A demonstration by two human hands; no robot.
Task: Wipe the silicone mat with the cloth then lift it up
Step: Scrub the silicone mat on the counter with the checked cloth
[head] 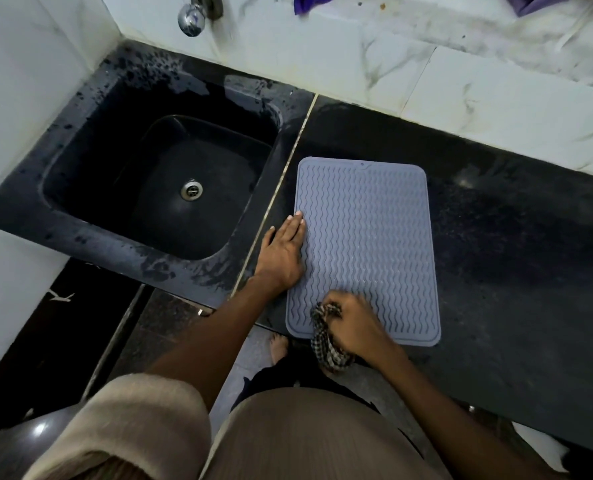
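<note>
Left hand (283,252) flat, fingers straight, pressing silicone mat (366,244) edge; right hand (352,323) gripping bunched cloth (326,344) on mat.

A home kitchen is showing here: a black granite counter (496,244) is running across the frame, a dark sunken sink (156,181) is sitting at centre left, and a chrome tap (193,13) is hanging from marble-look wall tiles (496,98) along the top.
</note>
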